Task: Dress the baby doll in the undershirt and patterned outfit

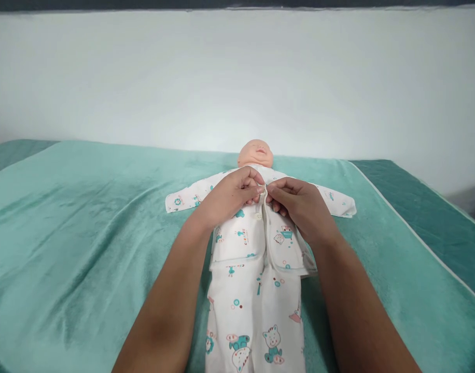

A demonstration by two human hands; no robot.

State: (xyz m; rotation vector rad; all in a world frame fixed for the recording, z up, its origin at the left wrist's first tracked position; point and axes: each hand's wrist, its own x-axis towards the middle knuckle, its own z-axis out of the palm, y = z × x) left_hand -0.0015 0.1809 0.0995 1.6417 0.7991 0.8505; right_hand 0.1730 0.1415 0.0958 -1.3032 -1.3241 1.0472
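Note:
A baby doll (pixel 256 153) lies on its back, its head at the far end and its arms spread to both sides. It wears a white printed jacket (pixel 237 235) and matching trousers (pixel 256 321). At the upper chest, my left hand (pixel 239 189) pinches the jacket's front edge near a small button. My right hand (pixel 294 199) is closed on the other front edge, its fingertips almost meeting the left ones. Another pale button (pixel 259 216) shows just below my hands. The lower front edges of the jacket hang apart.
A turquoise blanket (pixel 85 233) with soft folds lies under the doll. Darker green fabric (pixel 428 217) shows beyond its white-trimmed right edge. A white wall (pixel 237 77) rises behind the doll's head.

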